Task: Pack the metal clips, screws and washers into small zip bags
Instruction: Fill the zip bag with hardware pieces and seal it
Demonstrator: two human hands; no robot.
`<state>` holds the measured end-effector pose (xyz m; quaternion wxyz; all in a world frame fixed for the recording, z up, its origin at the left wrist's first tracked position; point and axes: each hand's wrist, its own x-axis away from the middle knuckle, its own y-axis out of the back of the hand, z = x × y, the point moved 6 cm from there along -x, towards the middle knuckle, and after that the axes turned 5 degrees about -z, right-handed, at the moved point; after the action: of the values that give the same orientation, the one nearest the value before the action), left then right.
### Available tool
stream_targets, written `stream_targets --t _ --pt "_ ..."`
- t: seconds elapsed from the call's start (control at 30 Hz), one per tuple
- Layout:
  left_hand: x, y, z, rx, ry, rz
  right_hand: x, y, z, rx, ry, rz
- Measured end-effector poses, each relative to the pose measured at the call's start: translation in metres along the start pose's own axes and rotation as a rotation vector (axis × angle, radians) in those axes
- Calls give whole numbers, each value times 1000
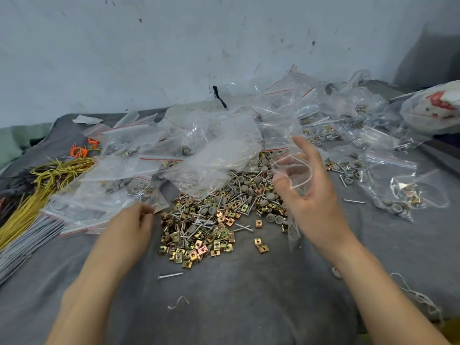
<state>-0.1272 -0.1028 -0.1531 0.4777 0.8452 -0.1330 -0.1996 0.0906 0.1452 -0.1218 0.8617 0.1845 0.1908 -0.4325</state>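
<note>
Head view: the fingers [302, 148] of the right hand [313, 195] curl round the open mouth of a small clear zip bag [292, 173], held just above the pile of clips, screws and washers [211, 217] on the grey cloth [236, 295]. The left hand [127, 227] sits at the pile's left edge, fingers bent beside a stack of empty bags [74, 215]; blur hides whether they pinch anything. Filled bags [395, 185] lie to the right.

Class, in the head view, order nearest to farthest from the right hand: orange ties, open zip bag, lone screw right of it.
1. Open zip bag, held in the right hand.
2. Lone screw, just right.
3. Orange ties, far left.
</note>
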Motion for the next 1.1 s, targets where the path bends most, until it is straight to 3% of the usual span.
stream_targets --t 0.13,0.37,0.9,1.1 --pt "2 13 9 -11 1 -4 -1 -4 4 -1 18 -27" --pt "17 -4 5 -66 -15 272 -2 -18 5 -47 16 -8" --pt "42 0 0 -46 -23 474 -2 -17 5 -44 25 0" --pt "38 -3 0 -97 0 428 -3 -16 4 -42 27 -6"
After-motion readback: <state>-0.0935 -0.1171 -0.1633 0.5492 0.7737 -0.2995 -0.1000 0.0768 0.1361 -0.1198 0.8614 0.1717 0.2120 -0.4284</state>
